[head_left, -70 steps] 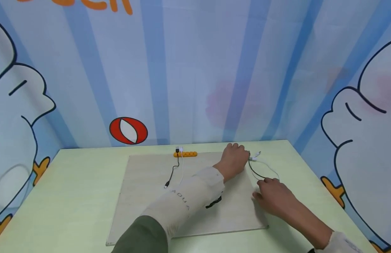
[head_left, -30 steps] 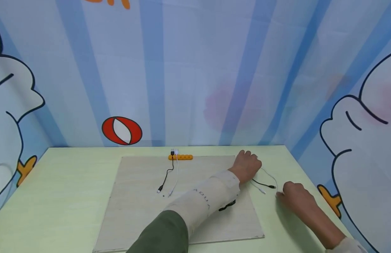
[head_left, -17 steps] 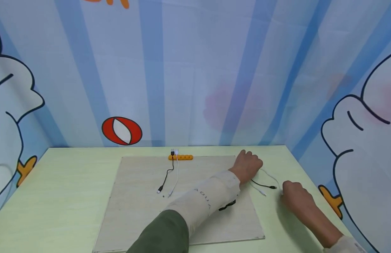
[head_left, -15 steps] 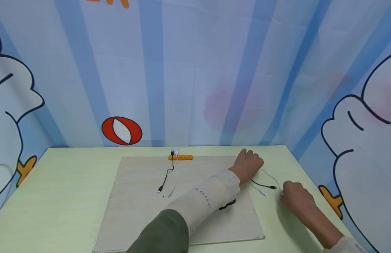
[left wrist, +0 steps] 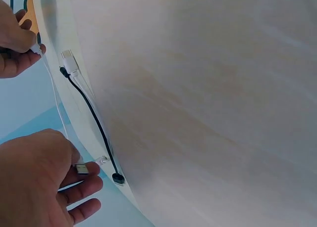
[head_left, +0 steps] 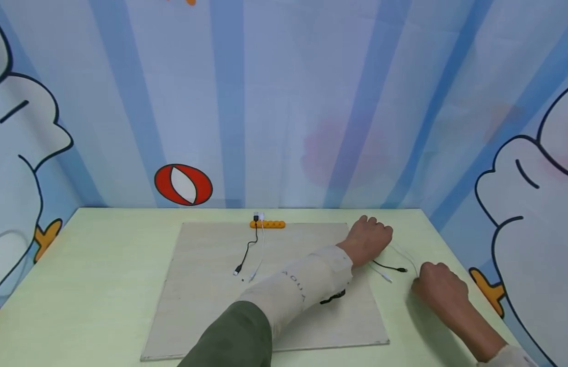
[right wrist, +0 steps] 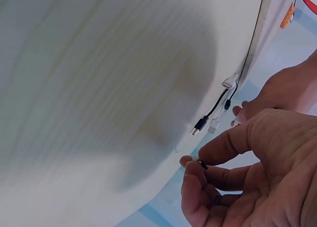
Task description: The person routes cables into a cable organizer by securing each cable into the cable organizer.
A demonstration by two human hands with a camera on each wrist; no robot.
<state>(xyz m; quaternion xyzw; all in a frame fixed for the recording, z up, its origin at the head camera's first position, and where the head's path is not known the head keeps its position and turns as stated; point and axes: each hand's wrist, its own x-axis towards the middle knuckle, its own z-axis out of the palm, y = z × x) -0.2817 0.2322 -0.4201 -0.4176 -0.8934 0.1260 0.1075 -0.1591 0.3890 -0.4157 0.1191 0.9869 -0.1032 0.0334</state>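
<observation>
A white charging cable (left wrist: 54, 98) is stretched between the two hands. My left hand (head_left: 367, 239), reaching across to the right, pinches it by its USB plug (left wrist: 81, 168) with thumb and finger. Farther right, my right hand (head_left: 442, 290) pinches the small connector (right wrist: 195, 158) at the other end, held just above the table. Between the hands a short black cable (left wrist: 94, 108) lies on the table beside another white cable (head_left: 382, 274). In the head view, my left hand covers the far ends of both.
A grey-beige board (head_left: 210, 316) lies on the pale table (head_left: 109, 285). At its back edge an orange cable holder (head_left: 275, 224) carries a black cable (head_left: 247, 250) and a white cable (head_left: 263, 244). A printed curtain (head_left: 284, 112) closes off the back. My left sleeve (head_left: 298, 290) spans the board.
My right hand has moved right, away from the left, with the white cable's end. The black cable's near end has come into sight on the table. Over the last half second the hands barely move.
</observation>
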